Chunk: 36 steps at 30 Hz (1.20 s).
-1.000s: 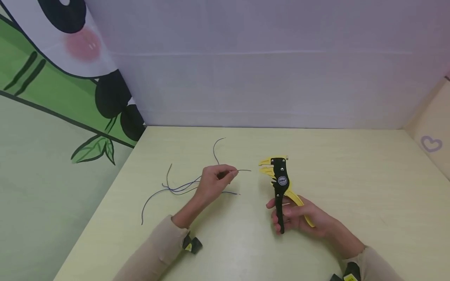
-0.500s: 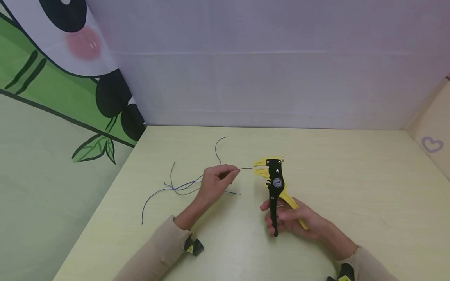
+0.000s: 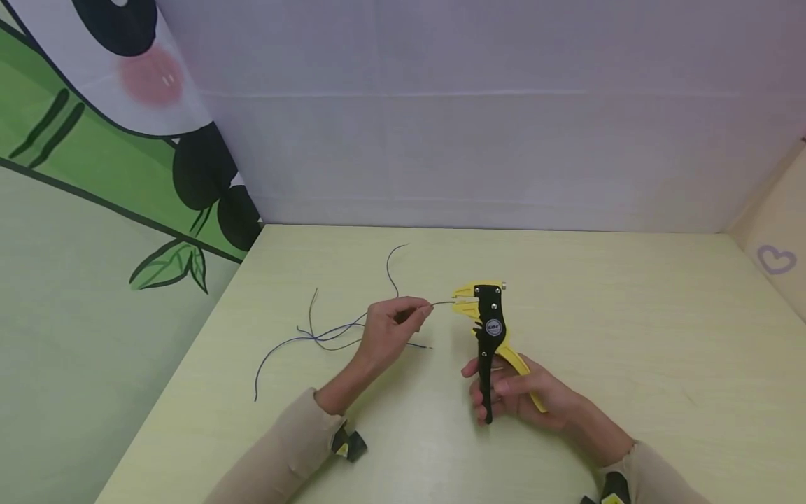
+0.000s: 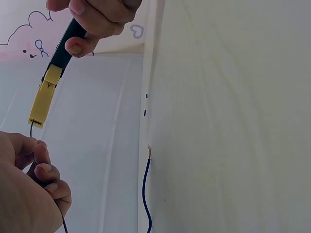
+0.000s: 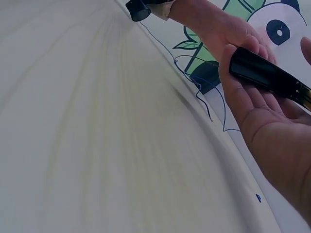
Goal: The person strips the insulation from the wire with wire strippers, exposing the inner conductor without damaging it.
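My left hand (image 3: 393, 325) pinches a thin dark wire (image 3: 443, 302) between thumb and fingers, its end sticking out to the right. My right hand (image 3: 535, 399) holds a black and yellow wire stripper (image 3: 494, 315) upright, its mouth facing left. The stripper's two yellow jaws stand apart, and the wire's tip is right at them. In the left wrist view the wire (image 4: 32, 129) reaches the slotted end of the yellow jaw. Thumb and palm of the right hand lie along the handles; in the right wrist view the black handle (image 5: 262, 73) crosses its fingers.
Several loose blue and dark wires (image 3: 315, 339) lie crossed on the pale table (image 3: 630, 336), partly behind the left hand. One blue wire (image 4: 146, 194) ends in bare copper strands. A small blue bit (image 5: 258, 198) lies on the table. A pale cloth wall (image 3: 478, 154) stands behind.
My right hand has brought the stripper leftward, so its jaws now meet the wire's tip. The left hand has shifted slightly right, still pinching the wire.
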{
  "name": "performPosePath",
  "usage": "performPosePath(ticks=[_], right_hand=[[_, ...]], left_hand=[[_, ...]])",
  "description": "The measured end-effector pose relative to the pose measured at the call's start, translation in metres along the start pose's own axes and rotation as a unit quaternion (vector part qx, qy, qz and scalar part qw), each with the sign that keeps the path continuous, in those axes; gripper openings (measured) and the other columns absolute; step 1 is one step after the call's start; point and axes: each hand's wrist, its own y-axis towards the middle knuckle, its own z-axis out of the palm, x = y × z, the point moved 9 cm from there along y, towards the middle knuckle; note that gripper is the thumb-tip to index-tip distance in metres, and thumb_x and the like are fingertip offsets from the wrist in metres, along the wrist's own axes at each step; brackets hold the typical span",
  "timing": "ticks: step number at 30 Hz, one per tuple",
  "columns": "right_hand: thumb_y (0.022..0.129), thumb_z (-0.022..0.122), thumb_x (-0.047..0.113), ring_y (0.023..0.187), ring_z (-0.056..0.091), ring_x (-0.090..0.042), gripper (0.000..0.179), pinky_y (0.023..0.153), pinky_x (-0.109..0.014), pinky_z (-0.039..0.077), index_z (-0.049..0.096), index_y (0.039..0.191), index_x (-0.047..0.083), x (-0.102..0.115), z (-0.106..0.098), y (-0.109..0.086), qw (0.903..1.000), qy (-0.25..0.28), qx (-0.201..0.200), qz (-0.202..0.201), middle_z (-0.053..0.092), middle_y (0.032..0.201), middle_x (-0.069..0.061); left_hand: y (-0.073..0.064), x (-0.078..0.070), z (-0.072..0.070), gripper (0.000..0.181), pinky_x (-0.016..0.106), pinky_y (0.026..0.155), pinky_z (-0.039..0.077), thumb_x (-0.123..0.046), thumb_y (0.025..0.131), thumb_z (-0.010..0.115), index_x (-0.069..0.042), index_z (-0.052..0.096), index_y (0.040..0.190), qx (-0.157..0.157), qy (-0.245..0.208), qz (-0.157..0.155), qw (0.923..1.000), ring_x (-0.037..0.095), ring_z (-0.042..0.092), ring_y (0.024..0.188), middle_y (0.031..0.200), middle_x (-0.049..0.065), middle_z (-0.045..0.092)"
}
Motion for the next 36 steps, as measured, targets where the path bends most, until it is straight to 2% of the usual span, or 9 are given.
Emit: performPosePath(ticks=[6,16,29,36], right_hand=[[0.095,0.035,-0.005,0.095,0.068,-0.019,0.039,0.091,-0.037,0.054,0.049,0.132,0.002,-0.0009,0.0021,0.0021,1.0,-0.001,0.006,-0.005,0.071,0.105,-0.005],[0.096,0.036,-0.004,0.095,0.069,-0.017,0.035,0.091,-0.038,0.055,0.05,0.127,0.003,-0.0037,-0.0011,0.0032,0.9999,-0.012,-0.005,-0.002,0.072,0.105,-0.004],[0.096,0.039,-0.005,0.095,0.068,-0.016,0.029,0.09,-0.036,0.056,0.052,0.12,0.005,-0.0048,-0.0024,0.0035,0.9996,-0.021,-0.02,-0.007,0.071,0.103,-0.002],[0.096,0.04,-0.004,0.095,0.068,-0.015,0.03,0.09,-0.036,0.056,0.053,0.121,0.005,-0.007,-0.0037,0.0045,0.9995,-0.02,-0.023,-0.011,0.07,0.103,-0.001]], left_hand=[[-0.0011,-0.0013,0.0008,0.014,0.017,0.057,0.04,-0.007,0.095,0.065,-0.001,0.077,0.097,-0.007,-0.004,-0.004,1.0,0.009,0.051,0.065,0.073,0.012,0.062],[-0.0023,-0.0028,0.0049,0.014,0.017,0.057,0.041,-0.007,0.095,0.065,0.0,0.077,0.098,0.001,-0.003,0.0,1.0,0.009,0.051,0.066,0.081,0.025,0.068],[-0.0035,-0.003,0.0074,0.014,0.017,0.057,0.04,-0.007,0.095,0.065,0.0,0.077,0.098,0.002,-0.003,0.001,1.0,0.008,0.05,0.064,0.082,0.025,0.069],[-0.0048,-0.0047,0.0075,0.014,0.017,0.055,0.038,-0.008,0.095,0.065,-0.002,0.077,0.097,-0.004,0.004,-0.002,1.0,0.009,0.049,0.062,0.075,0.019,0.066]])
